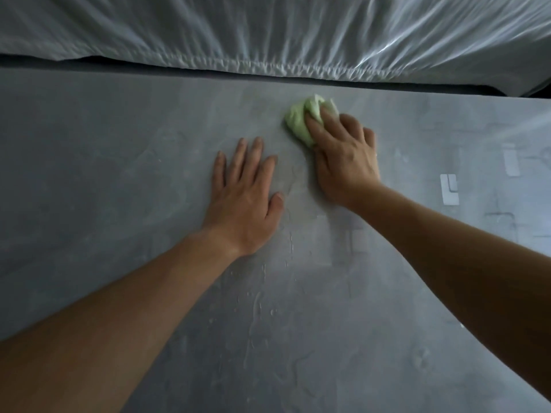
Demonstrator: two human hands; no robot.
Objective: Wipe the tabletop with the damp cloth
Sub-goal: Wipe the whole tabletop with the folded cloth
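Observation:
A grey tabletop (119,174) fills most of the view, with wet streaks and droplets down its middle. A bunched light-green cloth (298,120) lies on it near the far edge. My right hand (343,156) presses down on the cloth, fingers spread over its near part, which they hide. My left hand (247,189) rests flat on the table just left of the right hand, fingers straight, holding nothing.
White wrinkled fabric (268,34), like a sheet or curtain, hangs just beyond the table's far edge (179,71). Pale rectangular marks or stickers (448,189) sit on the table at the right.

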